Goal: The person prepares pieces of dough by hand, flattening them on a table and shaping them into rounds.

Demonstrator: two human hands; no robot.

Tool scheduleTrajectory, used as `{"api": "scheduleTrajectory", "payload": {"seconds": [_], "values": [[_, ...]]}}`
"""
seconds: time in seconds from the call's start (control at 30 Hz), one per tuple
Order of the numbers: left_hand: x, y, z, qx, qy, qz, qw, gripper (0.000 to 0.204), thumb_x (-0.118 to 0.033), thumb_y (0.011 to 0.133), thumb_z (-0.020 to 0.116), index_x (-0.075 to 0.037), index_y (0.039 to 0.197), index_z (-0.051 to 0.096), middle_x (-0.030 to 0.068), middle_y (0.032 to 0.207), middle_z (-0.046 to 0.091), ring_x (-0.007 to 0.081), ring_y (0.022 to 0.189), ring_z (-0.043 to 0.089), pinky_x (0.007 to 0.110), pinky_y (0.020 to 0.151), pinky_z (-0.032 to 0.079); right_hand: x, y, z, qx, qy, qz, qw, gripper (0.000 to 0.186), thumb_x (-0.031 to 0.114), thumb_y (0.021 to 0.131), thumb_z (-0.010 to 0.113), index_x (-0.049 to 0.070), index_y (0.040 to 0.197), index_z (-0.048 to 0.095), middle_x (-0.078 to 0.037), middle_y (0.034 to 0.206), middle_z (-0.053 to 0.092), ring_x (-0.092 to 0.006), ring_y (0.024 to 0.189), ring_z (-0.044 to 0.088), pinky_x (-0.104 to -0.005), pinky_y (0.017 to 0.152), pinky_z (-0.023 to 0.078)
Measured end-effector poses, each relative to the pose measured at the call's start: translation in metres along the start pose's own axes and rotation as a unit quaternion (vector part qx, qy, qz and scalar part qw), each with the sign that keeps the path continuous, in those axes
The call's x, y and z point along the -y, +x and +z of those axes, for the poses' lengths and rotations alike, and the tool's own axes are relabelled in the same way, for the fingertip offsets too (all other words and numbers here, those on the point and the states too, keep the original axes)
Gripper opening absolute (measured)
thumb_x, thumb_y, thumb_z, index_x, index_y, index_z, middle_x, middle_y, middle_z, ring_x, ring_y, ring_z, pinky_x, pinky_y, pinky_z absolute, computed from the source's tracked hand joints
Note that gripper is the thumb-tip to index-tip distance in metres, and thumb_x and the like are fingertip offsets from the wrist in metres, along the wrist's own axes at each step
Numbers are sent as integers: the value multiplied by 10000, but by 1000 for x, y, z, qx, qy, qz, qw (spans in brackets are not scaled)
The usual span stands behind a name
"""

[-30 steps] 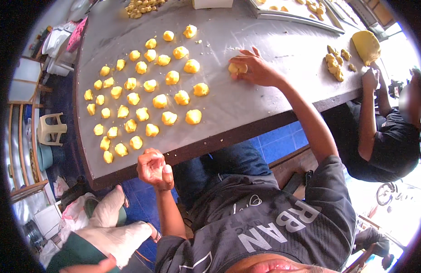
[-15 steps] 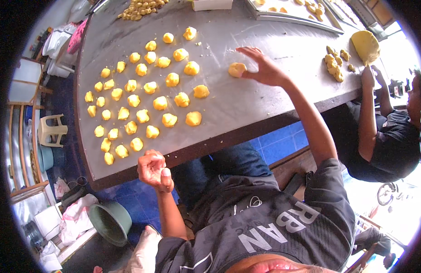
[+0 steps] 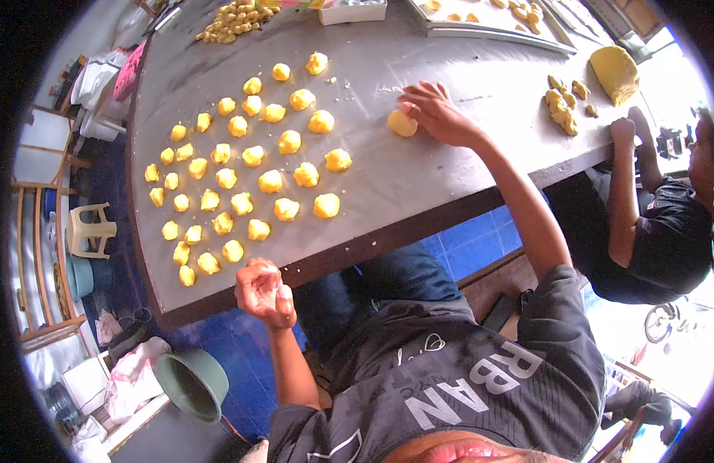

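My right hand (image 3: 440, 116) reaches over the metal table. Its fingers are drawn together at the upper right edge of a smooth, pale yellow piece of dough (image 3: 401, 123), gripping that edge. Close to the table's front edge, my left hand (image 3: 266, 293) is held palm up with its fingers curled in; whatever may be inside is hidden. Many small, rough yellow dough lumps lie spaced out in loose rows across the left half of the table, among them one lump (image 3: 326, 205) near the front.
A co-worker (image 3: 654, 231) stands at the table's right end beside a large dough block (image 3: 614, 75) and smaller dough chunks (image 3: 561, 108). Along the back are a tray (image 3: 503, 36), a white box (image 3: 353, 11) and a pile of small brownish balls (image 3: 235, 21). A green basin (image 3: 191, 386) is at lower left.
My right hand's spread fingers have drawn closer together around the dough's edge. The dough piece looks taller and tilted. My left hand stays curled in nearly the same place. The co-worker's hands have lowered from the dough block.
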State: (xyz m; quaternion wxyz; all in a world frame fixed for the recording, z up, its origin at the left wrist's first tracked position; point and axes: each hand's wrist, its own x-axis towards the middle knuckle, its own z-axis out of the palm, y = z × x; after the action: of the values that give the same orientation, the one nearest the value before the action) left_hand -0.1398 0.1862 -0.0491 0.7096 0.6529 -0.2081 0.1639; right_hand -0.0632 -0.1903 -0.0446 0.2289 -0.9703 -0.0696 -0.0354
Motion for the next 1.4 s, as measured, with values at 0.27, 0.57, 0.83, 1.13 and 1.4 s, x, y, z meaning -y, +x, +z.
{"api": "scheduleTrajectory", "payload": {"seconds": [0.27, 0.57, 0.83, 1.13, 1.4], "values": [[0, 1, 1, 7, -9, 2, 1000, 305, -217, 715, 621, -21, 873, 448, 22, 672, 363, 94, 546, 323, 217, 466, 278, 7, 10, -17, 6, 118, -78, 990, 532, 331, 845, 586, 29, 1260, 445, -161, 1314, 429, -332, 1229, 387, -395, 1024, 334], [-3, 1, 1, 20, 13, 2, 1000, 251, -154, 717, 597, -19, 863, 443, 15, 666, 350, 91, 552, 316, 215, 470, 277, -1, 6, -22, 105, 76, -88, 988, 533, 250, 713, 717, 33, 1165, 539, -165, 1239, 503, -317, 1152, 468, -392, 979, 376], [-4, 1, 2, 21, 15, 4, 1000, 249, -167, 727, 594, -23, 856, 437, 9, 667, 347, 90, 556, 325, 217, 476, 287, 2, -2, -4, 7, 83, -69, 994, 577, 286, 703, 737, 39, 1184, 534, -188, 1257, 492, -323, 1187, 450, -401, 1000, 350], [-3, 0, 1, 30, 31, 15, 999, 268, -193, 737, 607, -28, 857, 434, 4, 665, 343, 78, 557, 315, 205, 477, 303, 5, 1, 5, -29, 105, -40, 993, 717, 226, 714, 715, 66, 1312, 354, -158, 1306, 413, -336, 1179, 436, -384, 975, 386], [-2, -1, 0, 38, 23, 13, 999, 274, -190, 736, 624, -30, 855, 436, 0, 662, 342, 74, 549, 310, 203, 468, 289, 2, 2, 4, -45, 114, -102, 987, 660, 140, 652, 731, 36, 1238, 446, -142, 1199, 501, -308, 1080, 520, -396, 925, 425]]}}
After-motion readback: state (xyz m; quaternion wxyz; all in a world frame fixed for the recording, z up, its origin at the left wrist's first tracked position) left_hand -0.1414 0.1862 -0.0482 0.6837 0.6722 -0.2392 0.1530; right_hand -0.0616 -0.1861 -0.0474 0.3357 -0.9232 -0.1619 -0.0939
